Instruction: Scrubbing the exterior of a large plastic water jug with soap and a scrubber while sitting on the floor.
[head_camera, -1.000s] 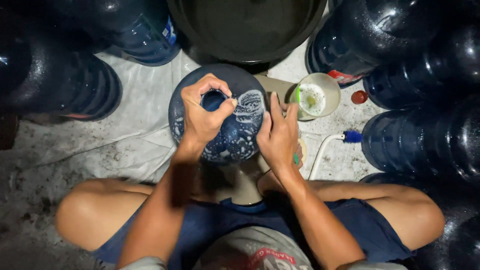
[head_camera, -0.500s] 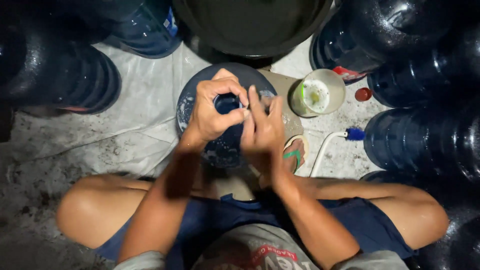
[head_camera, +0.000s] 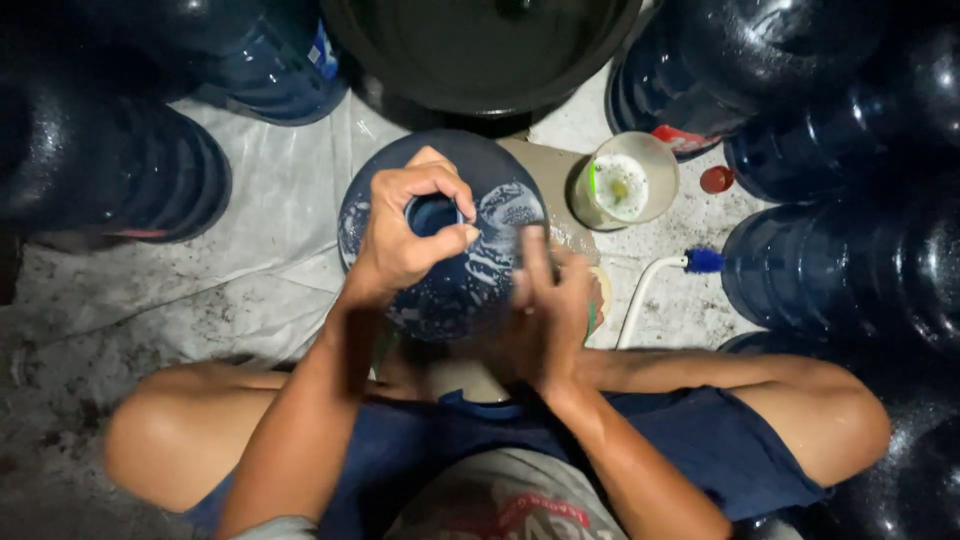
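A large dark blue water jug (head_camera: 470, 280), streaked with soapy foam, stands upright between my knees, its round mouth facing up. My left hand (head_camera: 405, 235) curls around the jug's neck, fingers and thumb ringing the opening. My right hand (head_camera: 545, 315) is blurred with motion against the jug's right shoulder, fingers pressed on the wet surface. Whether it holds a sponge or cloth is hidden.
Several big dark blue jugs (head_camera: 850, 240) crowd the right side and the left (head_camera: 100, 150). A black basin (head_camera: 480, 50) sits behind. A pale cup (head_camera: 625, 185) of soapy liquid, a small red cap (head_camera: 716, 179) and a blue-tipped brush (head_camera: 690, 263) lie at right.
My right hand has slid from beside the jug's mouth down to its right shoulder. My left hand keeps its hold on the neck.
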